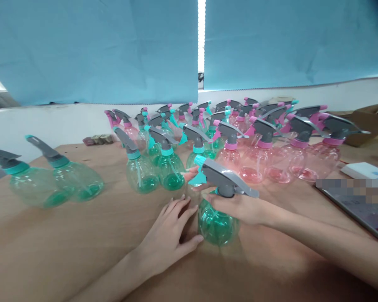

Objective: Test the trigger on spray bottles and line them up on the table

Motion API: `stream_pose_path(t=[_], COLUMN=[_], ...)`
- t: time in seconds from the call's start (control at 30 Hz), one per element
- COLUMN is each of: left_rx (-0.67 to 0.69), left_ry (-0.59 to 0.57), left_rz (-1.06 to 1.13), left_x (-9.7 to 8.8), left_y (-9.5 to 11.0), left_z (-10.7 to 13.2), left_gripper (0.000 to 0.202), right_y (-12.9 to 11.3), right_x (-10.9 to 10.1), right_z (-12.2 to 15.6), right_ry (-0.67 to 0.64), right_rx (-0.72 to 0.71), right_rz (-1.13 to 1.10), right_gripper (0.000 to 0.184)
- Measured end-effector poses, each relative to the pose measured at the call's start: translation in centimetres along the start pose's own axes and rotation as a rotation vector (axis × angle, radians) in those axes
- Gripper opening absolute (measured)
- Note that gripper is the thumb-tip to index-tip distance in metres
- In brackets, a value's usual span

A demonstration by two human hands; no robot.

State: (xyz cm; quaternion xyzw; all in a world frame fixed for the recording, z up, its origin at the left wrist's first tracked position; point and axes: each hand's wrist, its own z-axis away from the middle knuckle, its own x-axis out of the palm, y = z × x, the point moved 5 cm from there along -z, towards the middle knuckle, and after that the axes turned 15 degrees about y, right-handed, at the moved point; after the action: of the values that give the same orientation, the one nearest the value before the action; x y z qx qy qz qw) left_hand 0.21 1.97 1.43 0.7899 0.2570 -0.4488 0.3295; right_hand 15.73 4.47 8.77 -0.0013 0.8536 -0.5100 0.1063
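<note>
A green spray bottle (219, 226) with a grey and turquoise trigger head stands upright on the wooden table, close in front of me. Around its neck, just under the head, my right hand (236, 205) is closed; some of its fingers reach out past the trigger on the far side. My left hand (166, 235) lies at the left of this bottle, fingers spread and holding nothing. Its thumb tip is close to the bottle's base; I cannot tell whether they touch. Beyond my hands stand more green spray bottles (171, 170).
Pink spray bottles (258, 163) fill the right and back of the table. Two green bottles (77, 178) stand apart at the left. At the right lie a dark flat device (353, 212), a white box (365, 170) and an open cardboard box (365, 126). Blue curtains (97, 50) hang behind.
</note>
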Motion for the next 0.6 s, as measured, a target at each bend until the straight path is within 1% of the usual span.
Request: stream_pose_path(t=[0.17,0.33,0.47,0.6], left_rx=[-0.002,-0.035,-0.091,-0.162], left_ry=[0.004,0.033,0.077,0.145], left_rz=[0.033,0.101,0.182,0.232], left_x=[0.1,0.0,-0.8,-2.7], left_y=[0.2,0.4,0.2,-0.4], left_z=[-0.1,0.2,1.0,2.6], left_gripper=[0.057,0.068,0.071,0.073], right_y=[0.8,0.8,0.2,-0.1], right_x=[0.3,1.2,2.8,5.4], right_z=[0.0,-0.2,-0.5,-0.9], right_ry=[0.005,0.011,0.028,0.004], right_rx=[0.009,0.051,0.059,0.03], right_rz=[0.016,-0.104,-0.164,-0.225], right_gripper=[0.042,0.042,0.039,0.045])
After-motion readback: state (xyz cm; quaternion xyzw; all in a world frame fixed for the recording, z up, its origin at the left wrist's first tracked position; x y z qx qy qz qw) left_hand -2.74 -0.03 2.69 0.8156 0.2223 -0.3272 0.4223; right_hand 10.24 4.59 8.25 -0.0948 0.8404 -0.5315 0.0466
